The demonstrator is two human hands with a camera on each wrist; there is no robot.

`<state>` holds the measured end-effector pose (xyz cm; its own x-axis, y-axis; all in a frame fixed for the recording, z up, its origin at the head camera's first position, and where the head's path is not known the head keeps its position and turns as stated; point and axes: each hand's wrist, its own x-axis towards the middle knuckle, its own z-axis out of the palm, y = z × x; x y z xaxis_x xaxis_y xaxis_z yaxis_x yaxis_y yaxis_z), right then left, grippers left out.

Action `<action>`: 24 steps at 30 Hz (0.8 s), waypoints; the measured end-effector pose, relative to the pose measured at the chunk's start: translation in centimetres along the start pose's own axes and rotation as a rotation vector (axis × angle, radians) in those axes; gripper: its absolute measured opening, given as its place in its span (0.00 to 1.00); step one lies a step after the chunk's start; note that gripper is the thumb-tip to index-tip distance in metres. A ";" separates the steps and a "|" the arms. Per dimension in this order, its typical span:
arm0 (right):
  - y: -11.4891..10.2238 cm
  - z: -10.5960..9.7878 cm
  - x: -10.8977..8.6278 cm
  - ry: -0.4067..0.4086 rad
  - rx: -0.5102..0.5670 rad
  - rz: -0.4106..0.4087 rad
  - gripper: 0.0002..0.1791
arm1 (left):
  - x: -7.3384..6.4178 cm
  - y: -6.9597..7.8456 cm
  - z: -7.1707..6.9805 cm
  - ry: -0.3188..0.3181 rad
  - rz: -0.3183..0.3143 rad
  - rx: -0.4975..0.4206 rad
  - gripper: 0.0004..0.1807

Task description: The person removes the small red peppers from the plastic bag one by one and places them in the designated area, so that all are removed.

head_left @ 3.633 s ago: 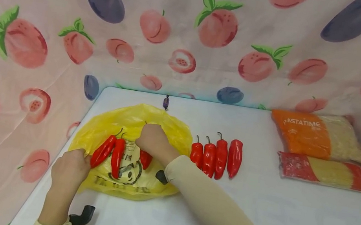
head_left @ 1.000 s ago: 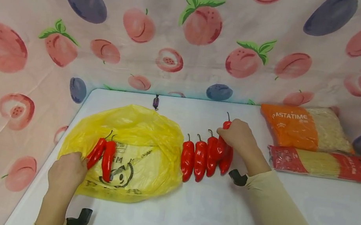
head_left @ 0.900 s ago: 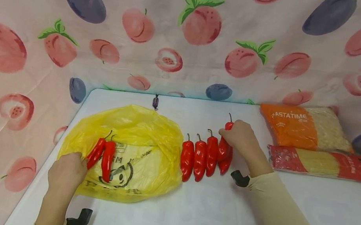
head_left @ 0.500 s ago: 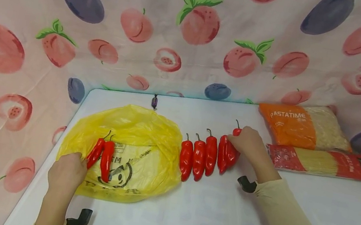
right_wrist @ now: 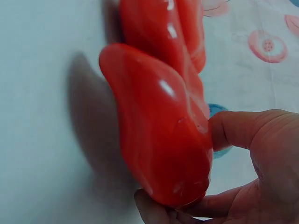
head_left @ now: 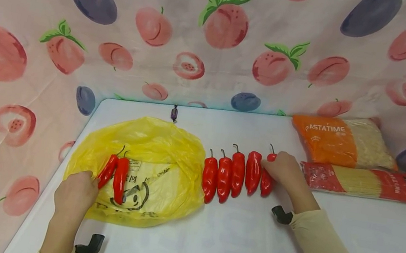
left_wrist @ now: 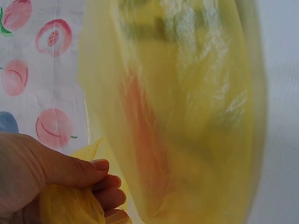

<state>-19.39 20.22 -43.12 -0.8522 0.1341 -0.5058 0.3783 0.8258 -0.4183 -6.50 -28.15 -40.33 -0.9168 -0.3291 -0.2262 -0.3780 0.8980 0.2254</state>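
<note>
My left hand (head_left: 76,191) grips the edge of a yellow plastic bag (head_left: 179,185) that lies open on the left of the table. In the left wrist view the bag's film (left_wrist: 201,116) bunches between thumb and curled fingers. Two red chili peppers (head_left: 120,180) lie within the bag, one right by that hand. At the right end of a row of red peppers (head_left: 224,179), my right hand (head_left: 285,170) holds another red chili pepper (head_left: 266,185) between thumb and fingers. Close up in the right wrist view, this pepper (right_wrist: 159,130) overlaps its neighbours.
An orange pasta bag (head_left: 331,143) and a long red packet of noodles (head_left: 359,181) lie at the back right. A small purple wrapped item (head_left: 174,114) sits near the white table's (head_left: 186,249) back edge. A fruit-printed cloth (head_left: 114,76) hangs behind and at the left.
My right hand took a pepper from the bag, carried it right over the row and lowered it at the row's right end. The left hand has kept its hold on the bag.
</note>
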 end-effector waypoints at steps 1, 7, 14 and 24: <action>0.1 0.1 0.0 -0.001 -0.002 -0.001 0.40 | 0.0 0.0 0.0 -0.001 -0.001 -0.001 0.19; 0.1 0.2 -0.1 -0.002 -0.011 0.004 0.41 | 0.0 -0.1 -0.1 -0.013 -0.014 -0.006 0.21; 0.0 0.2 -0.3 -0.010 -0.043 -0.016 0.36 | 0.0 -0.2 -0.1 -0.017 -0.015 -0.005 0.22; -0.3 -0.4 -0.2 0.036 -0.116 -0.035 0.32 | -0.1 -0.6 -0.1 0.004 -0.002 0.000 0.20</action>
<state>-19.44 20.19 -42.60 -0.8774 0.1224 -0.4639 0.3059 0.8876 -0.3444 -6.24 -28.65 -40.37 -0.9165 -0.3323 -0.2229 -0.3800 0.8973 0.2246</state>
